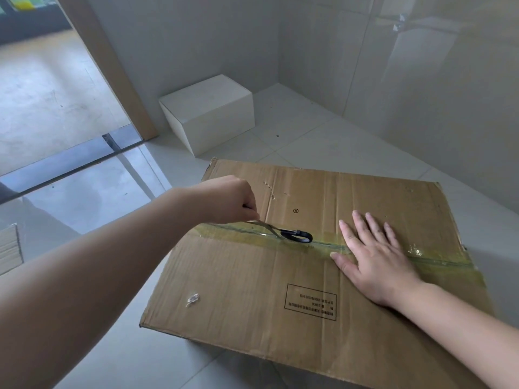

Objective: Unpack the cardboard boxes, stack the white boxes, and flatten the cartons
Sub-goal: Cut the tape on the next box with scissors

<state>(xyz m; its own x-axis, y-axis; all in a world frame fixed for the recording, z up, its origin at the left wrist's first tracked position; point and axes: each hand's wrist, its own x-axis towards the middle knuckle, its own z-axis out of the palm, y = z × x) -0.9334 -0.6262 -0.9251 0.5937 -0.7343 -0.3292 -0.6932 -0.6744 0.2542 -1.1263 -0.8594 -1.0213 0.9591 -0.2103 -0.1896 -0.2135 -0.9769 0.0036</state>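
My left hand (227,199) grip curled tight on scissors (283,231), blades at taped seam (247,230) of cardboard box (252,276) on floor. My right hand (373,254) flat, fingers spread, pressing box top across seam. White box (210,113) against wall, well apart.

1. One view only: a wide-angle camera worn on the person's head looked forward and steeply down.
2. It sat close above the cardboard box (309,262), whose top filled the lower frame.
3. Both forearms entered from the bottom edge.
4. It faced a tiled room corner, with the floor (323,136) ahead and a doorway at upper left.
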